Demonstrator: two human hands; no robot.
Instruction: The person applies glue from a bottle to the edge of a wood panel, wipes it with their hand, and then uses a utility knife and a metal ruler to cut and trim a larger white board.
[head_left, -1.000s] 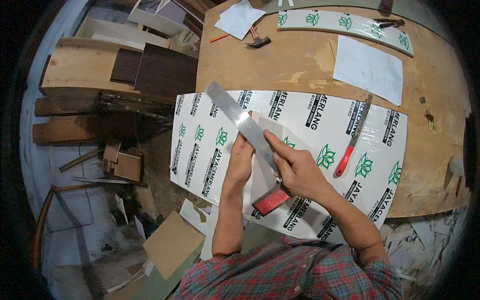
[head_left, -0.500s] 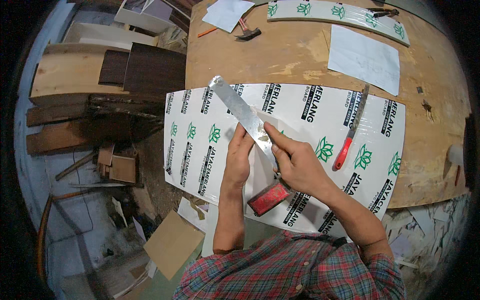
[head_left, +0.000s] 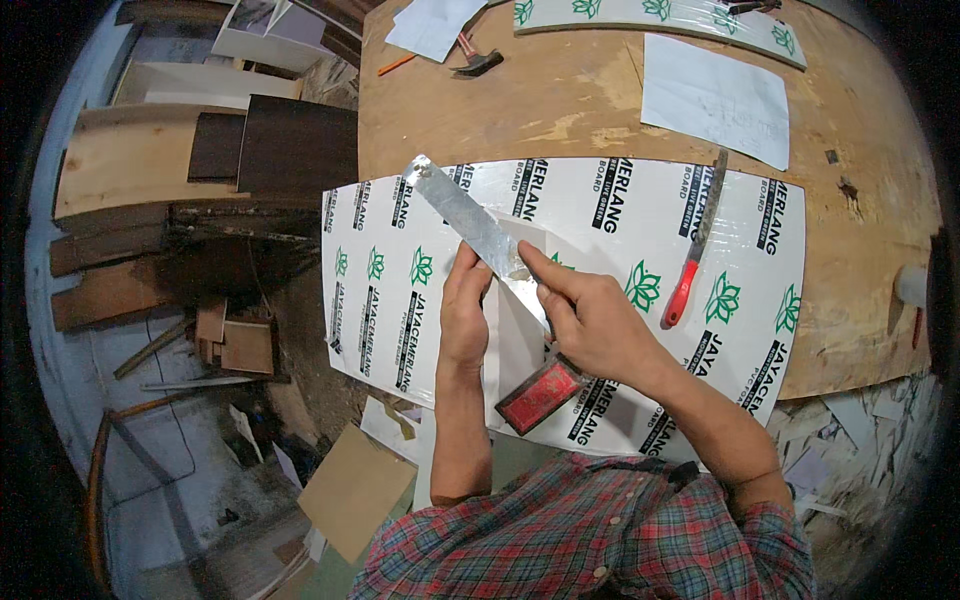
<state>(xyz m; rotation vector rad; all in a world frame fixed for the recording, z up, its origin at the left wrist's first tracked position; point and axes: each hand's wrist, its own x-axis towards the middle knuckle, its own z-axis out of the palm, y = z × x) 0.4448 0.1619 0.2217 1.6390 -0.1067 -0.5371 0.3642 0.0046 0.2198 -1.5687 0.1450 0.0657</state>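
While wood offcuts (head_left: pixel 150 210) litter the floor beside the plywood table (head_left: pixel 600 110), right hand (head_left: pixel 590 320) grips a red-handled metal blade (head_left: pixel 470 220) over the white printed sheet (head_left: pixel 620 210); left hand (head_left: pixel 463 315) flat, steadying sheet

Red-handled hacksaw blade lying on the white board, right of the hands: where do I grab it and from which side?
Take the red-handled saw by its red grip, the near, lower end. It lies flat on the white printed board, blade pointing away, clear of the right hand. Coming from above at the near side, fingers across the grip, probably keeps you off the toothed blade.
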